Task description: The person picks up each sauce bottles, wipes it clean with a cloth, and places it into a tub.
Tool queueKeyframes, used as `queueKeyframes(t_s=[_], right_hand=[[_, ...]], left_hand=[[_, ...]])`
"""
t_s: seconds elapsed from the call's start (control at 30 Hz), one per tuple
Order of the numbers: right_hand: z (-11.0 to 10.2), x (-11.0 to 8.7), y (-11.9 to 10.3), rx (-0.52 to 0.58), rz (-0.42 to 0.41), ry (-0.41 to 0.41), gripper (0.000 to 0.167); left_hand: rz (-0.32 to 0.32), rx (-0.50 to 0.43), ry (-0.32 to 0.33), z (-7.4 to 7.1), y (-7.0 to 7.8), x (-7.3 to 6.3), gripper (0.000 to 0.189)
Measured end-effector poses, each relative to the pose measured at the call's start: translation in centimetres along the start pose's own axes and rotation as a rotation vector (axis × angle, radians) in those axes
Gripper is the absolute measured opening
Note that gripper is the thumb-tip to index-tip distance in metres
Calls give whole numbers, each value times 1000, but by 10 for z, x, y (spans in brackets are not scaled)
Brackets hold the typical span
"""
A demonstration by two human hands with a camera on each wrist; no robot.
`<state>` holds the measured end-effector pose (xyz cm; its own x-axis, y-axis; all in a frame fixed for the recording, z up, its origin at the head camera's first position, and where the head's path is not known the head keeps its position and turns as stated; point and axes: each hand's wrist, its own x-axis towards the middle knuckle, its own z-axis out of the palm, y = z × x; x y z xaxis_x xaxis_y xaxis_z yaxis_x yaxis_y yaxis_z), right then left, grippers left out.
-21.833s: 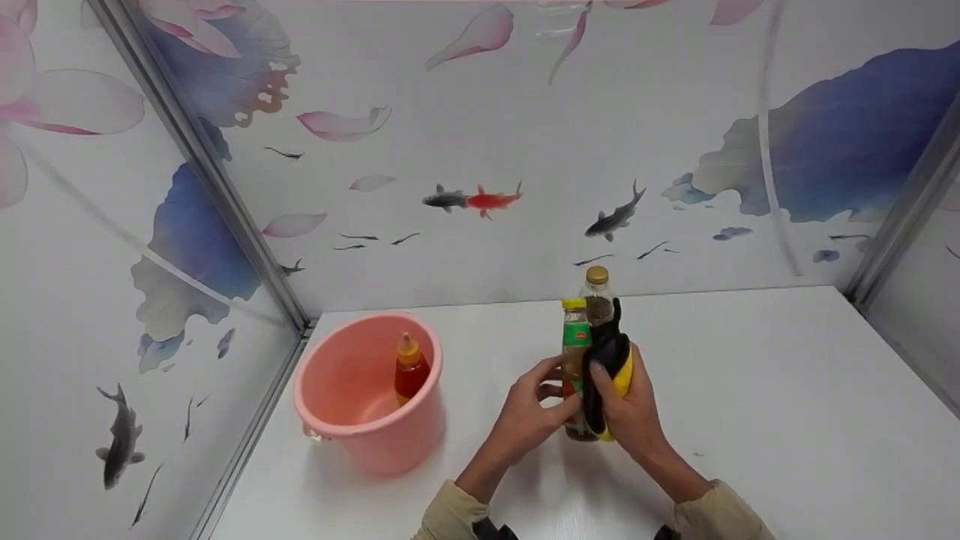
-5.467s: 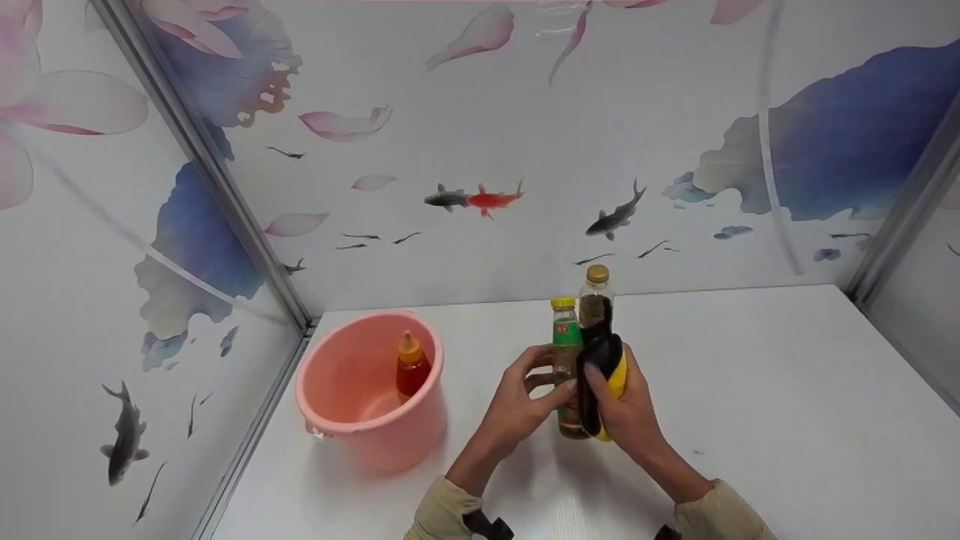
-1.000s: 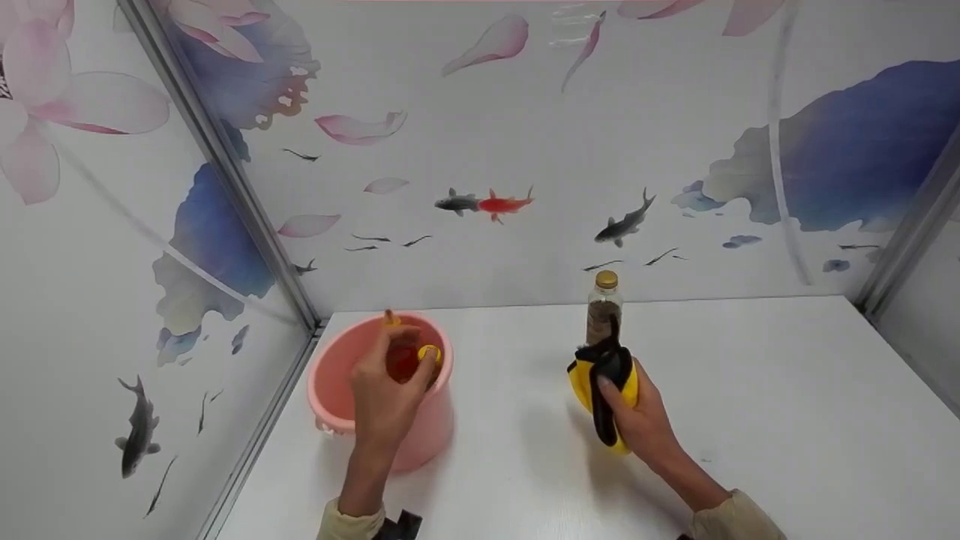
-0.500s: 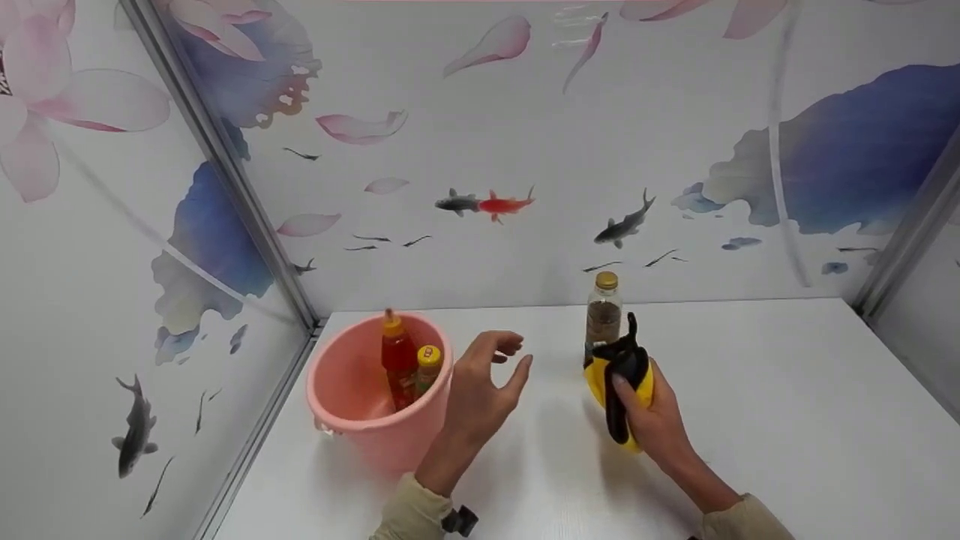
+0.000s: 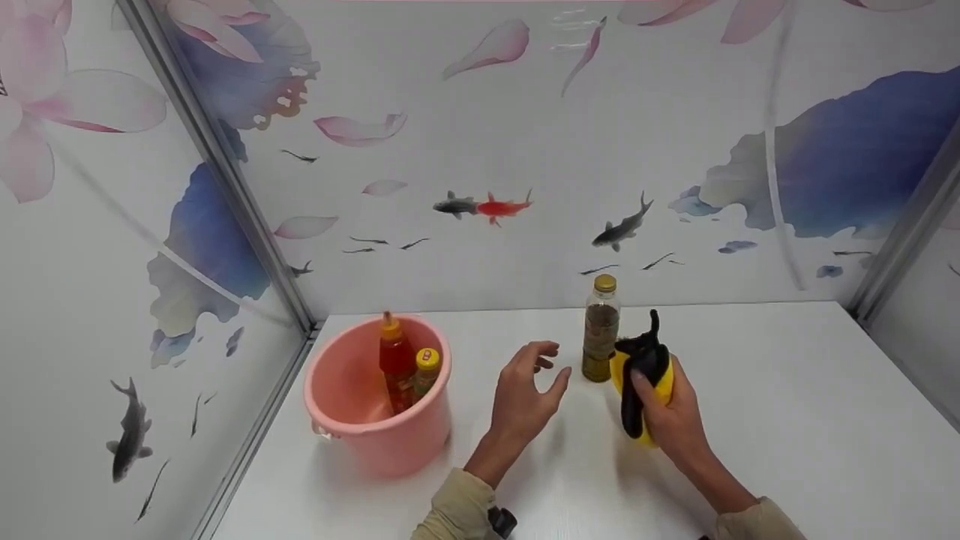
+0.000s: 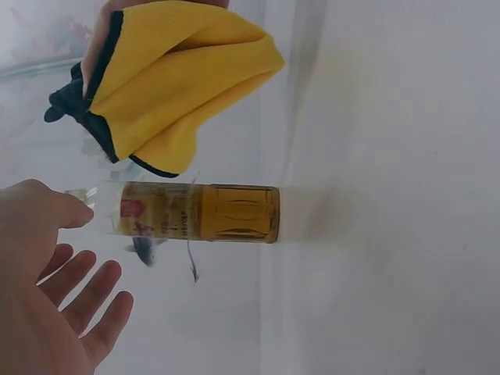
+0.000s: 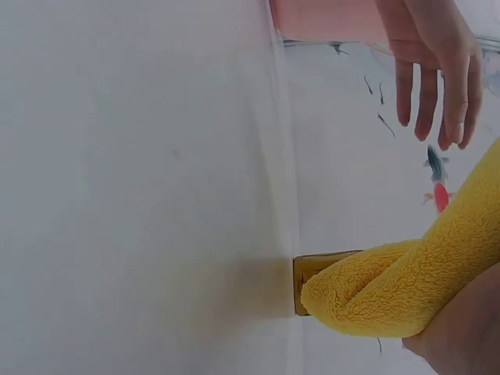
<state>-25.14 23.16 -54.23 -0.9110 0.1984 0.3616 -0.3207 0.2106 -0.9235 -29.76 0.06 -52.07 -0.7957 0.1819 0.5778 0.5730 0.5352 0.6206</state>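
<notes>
The right hand (image 5: 679, 420) is gripping a yellow and black cloth (image 6: 168, 82) just beside a gold-capped bottle (image 5: 599, 337), which is standing upright on the white table (image 5: 787, 397). The left hand (image 5: 521, 394) is hovering near the bottle, holding nothing, its fingers loosely bent. Left of it, a pink bucket (image 5: 390, 450) is holding a red bottle (image 5: 396, 364) and a yellow-capped bottle (image 5: 427, 369).

The bottle (image 5: 600, 341), clear with a gold cap, stands upright on the counter (image 5: 787, 397), labelled on its upper body, amber liquid inside. The cloth (image 5: 632, 409), fuzzy yellow with black parts and edging, is bunched in the right grip (image 5: 675, 420), just beside the bottle, folds hanging.
</notes>
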Motion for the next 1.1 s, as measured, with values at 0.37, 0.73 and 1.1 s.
queueKeyframes(t_s=[0.37, 0.73, 1.1], right_hand=[[-4, 2, 8, -86, 13, 4, 40], [-4, 4, 12, -112, -32, 16, 41], [-6, 5, 15, -109, 5, 6, 43]], left_hand=[[-170, -116, -42, 40, -12, 7, 41], [-244, -121, -45, 70, -16, 23, 48], [-247, -134, -53, 93, -19, 30, 57]])
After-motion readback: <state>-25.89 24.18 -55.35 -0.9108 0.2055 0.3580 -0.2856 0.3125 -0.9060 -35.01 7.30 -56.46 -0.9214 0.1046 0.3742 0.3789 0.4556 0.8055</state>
